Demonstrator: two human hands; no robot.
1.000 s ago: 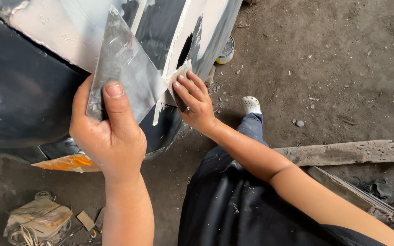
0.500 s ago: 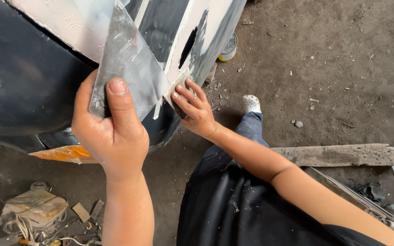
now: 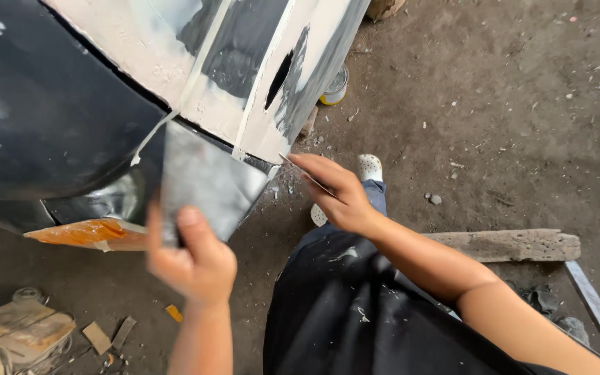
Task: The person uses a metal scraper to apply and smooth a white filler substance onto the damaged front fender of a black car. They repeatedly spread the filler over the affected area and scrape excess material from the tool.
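Left hand (image 3: 192,260) low in the middle, a bit blurry, fingers and thumb pinched tight on a flat grey metal sheet (image 3: 206,180). Sheet held up flat against the dark car panel (image 3: 43,118), just under the part covered in pale filler (image 3: 168,62). Right hand (image 3: 335,194) next to it, fingers closed on a thin flat blade (image 3: 300,172). Blade tip right at the bottom corner of the pale filler, close to the sheet's right edge; cannot tell if touching. Orange light (image 3: 85,232) low on the car, just left of the left hand. Black trousers (image 3: 355,319) and a white shoe (image 3: 368,168) below the right hand, on the dusty floor (image 3: 494,104). Small tin (image 3: 335,87) on the floor by the car. Long wooden plank (image 3: 508,244) lying under the right arm. Bundle of rags and bits of card (image 3: 15,333) at the bottom left.
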